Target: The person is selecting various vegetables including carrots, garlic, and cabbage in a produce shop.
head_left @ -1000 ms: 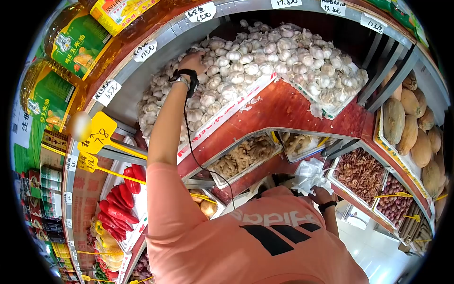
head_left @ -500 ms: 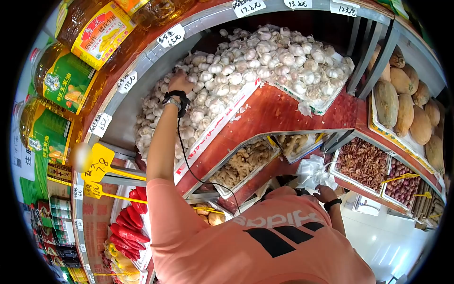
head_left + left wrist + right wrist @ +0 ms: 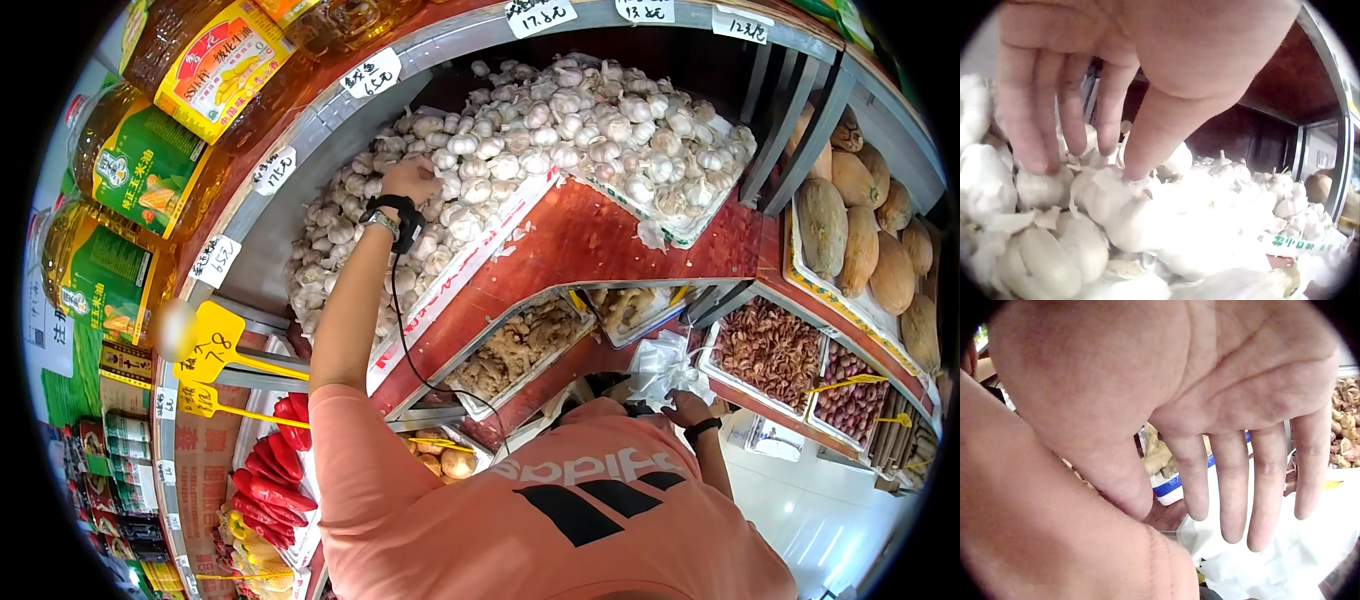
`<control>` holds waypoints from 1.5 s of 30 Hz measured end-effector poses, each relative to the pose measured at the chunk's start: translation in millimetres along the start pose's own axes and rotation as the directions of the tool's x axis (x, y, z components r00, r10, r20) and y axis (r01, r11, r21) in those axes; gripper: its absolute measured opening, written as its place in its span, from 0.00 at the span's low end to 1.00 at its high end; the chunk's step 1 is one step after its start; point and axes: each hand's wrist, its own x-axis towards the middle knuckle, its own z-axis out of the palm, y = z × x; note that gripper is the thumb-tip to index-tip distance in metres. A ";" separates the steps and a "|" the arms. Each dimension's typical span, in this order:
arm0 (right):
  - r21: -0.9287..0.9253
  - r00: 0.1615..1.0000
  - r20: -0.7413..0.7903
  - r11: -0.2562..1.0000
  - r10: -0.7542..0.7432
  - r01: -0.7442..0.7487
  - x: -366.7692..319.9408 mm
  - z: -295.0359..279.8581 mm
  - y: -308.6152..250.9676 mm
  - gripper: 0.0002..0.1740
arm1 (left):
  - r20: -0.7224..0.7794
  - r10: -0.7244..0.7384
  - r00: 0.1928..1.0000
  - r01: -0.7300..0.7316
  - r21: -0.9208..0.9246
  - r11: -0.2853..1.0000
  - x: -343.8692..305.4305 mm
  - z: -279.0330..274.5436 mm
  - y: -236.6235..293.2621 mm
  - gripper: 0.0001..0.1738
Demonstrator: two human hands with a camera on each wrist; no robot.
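Observation:
In the head view my left hand (image 3: 410, 181) reaches into the left part of a large pile of garlic (image 3: 570, 125). Up close in the left wrist view, the hand (image 3: 1116, 69) is palm down over the bulbs, fingers spread and pointing down. The thumb tip touches one bulb (image 3: 1113, 200), and another fingertip rests at a smaller bulb (image 3: 1044, 187). Low at the body's right side is my right hand (image 3: 688, 409), beside a white plastic bag (image 3: 660, 365). Its fingers (image 3: 1233, 487) hang apart and nearly straight in front of the bag (image 3: 1272, 569); no grip on it shows.
Trays of ginger (image 3: 525, 345), dried reddish pieces (image 3: 768, 350) and squash (image 3: 858, 235) surround the red shelf (image 3: 620, 255). Oil bottles (image 3: 150, 160) stand at left above red peppers (image 3: 270, 475). A cable (image 3: 400, 335) runs down from the left wrist, near yellow price tags (image 3: 208, 342).
My left hand has come from the back of the garlic pile toward its left part, then shifted slightly right. The head view has turned a little. My right hand stays beside the bag.

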 end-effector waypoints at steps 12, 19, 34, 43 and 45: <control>-0.016 0.999 -0.027 1.000 -0.018 0.017 1.0 9.0 -1.3 0.24 | -0.036 0.092 0.995 -0.089 0.067 0.994 -20.5 8.4 23.7 0.22; -0.014 0.996 -0.079 0.999 -0.044 0.043 -0.7 13.2 6.5 0.24 | 0.068 -0.085 0.994 0.091 -0.089 0.992 8.1 -45.5 -23.5 0.26; -0.026 1.000 -0.017 0.999 -0.023 0.022 2.6 14.1 16.2 0.25 | -0.171 -0.203 0.964 0.237 0.211 0.948 -28.4 -54.8 -37.7 0.29; -0.018 0.998 0.069 1.000 -0.016 0.017 5.9 -7.4 -5.0 0.23 | -0.047 0.054 0.997 -0.054 -0.007 0.999 -53.2 -48.0 -54.4 0.23; -0.024 0.998 0.057 0.999 -0.040 0.042 7.9 -6.4 -3.4 0.23 | -0.049 0.002 0.999 -0.001 0.022 1.000 -72.9 -45.2 -36.5 0.23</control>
